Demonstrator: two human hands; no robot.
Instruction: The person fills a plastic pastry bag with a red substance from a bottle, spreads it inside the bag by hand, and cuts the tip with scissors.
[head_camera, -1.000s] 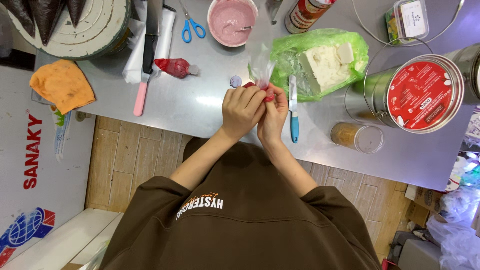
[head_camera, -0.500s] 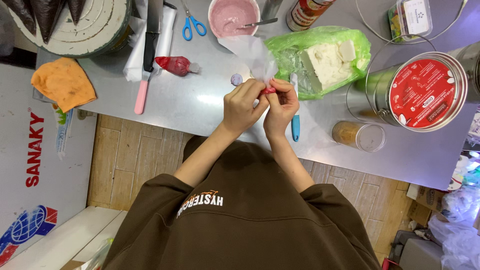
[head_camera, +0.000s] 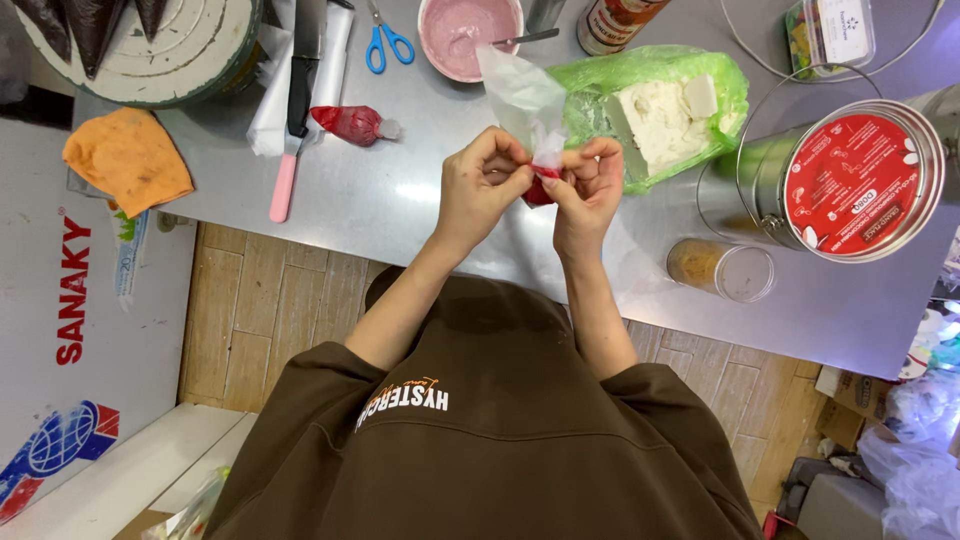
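Both hands meet above the steel table (head_camera: 400, 200). My left hand (head_camera: 485, 185) and my right hand (head_camera: 590, 190) pinch a small clear piping bag (head_camera: 525, 100) with red filling at its lower end. The bag's empty top stands up away from me, over the table. A second filled red piping bag (head_camera: 350, 123) lies on the table to the left. A pink bowl (head_camera: 468, 35) of pink cream with a spoon in it sits beyond the hands.
A green plastic bag (head_camera: 655, 110) holding a white block lies to the right of my hands. A red-lidded metal tin (head_camera: 855, 180) and a small jar (head_camera: 720, 270) stand at right. Blue scissors (head_camera: 385, 40), a pink-handled knife (head_camera: 290, 130), an orange cloth (head_camera: 130, 160) and a cake turntable (head_camera: 150, 45) are at left.
My hands have lifted off the table and drawn closer to me with the bag between them. The bag's clear top now stands upright.
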